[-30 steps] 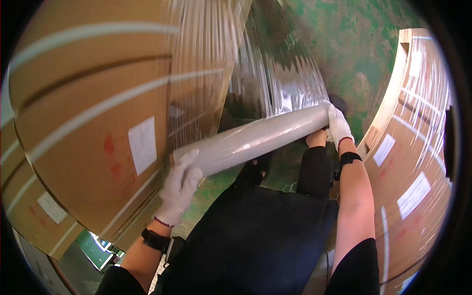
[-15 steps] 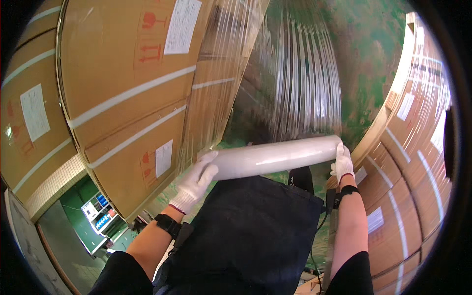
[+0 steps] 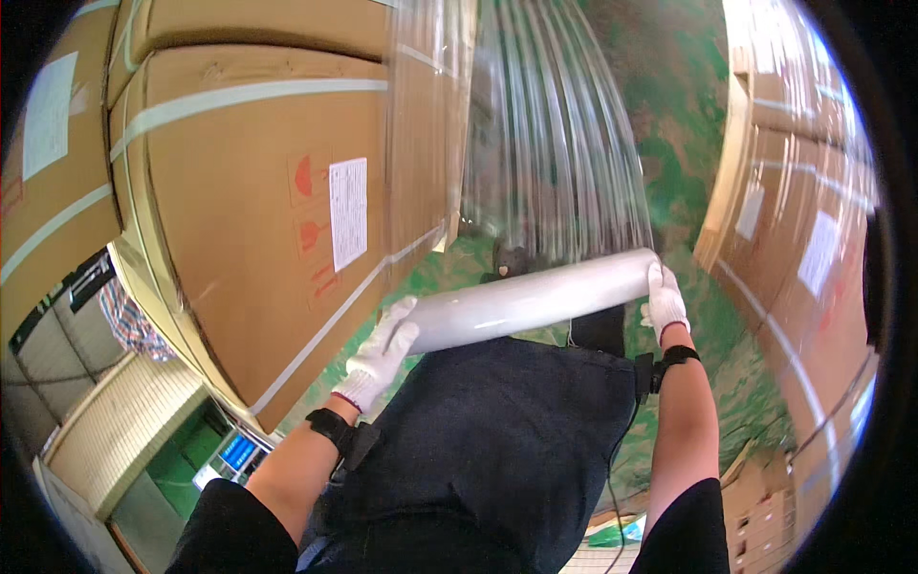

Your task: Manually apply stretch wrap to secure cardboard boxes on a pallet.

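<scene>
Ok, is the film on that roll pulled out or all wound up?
Partly pulled out: a wide sheet of clear film runs from the roll, held between left hand and right hand, toward the view's top edge.

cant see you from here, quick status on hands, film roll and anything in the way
Left hand, right hand: holding opposite ends of film roll. Clear film stretched ahead from it. Stacked cartons to the left; no obstruction seen at roll.
</scene>
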`<state>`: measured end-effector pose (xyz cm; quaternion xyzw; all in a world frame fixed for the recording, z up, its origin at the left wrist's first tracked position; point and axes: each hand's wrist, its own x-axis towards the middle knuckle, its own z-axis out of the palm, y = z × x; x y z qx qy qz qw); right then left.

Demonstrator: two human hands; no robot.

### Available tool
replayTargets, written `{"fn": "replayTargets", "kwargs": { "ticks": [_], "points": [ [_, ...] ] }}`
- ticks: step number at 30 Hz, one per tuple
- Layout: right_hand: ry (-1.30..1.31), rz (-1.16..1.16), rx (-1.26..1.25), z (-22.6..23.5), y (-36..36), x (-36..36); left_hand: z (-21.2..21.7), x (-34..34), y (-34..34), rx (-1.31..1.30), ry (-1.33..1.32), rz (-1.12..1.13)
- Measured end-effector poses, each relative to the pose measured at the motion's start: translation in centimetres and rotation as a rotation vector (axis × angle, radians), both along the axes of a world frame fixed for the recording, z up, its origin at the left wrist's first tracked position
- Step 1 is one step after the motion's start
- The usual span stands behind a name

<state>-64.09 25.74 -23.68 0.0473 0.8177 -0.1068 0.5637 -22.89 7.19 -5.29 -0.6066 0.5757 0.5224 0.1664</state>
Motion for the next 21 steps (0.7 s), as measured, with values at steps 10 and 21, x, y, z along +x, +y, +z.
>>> {"fn": "replayTargets", "kwargs": {
  "ticks": [10, 21],
  "points": [
    [0.064, -0.117, -0.133, -1.6, 5.0, 6.8, -0.9, 2.9, -0.2, -0.125, 0.025, -0.107],
    [-0.225, -0.475, -0.192, -13.6, 6.4, 34.8, 0.9, 14.6, -3.1, -0.154, -0.129, -0.303]
  ]
}}
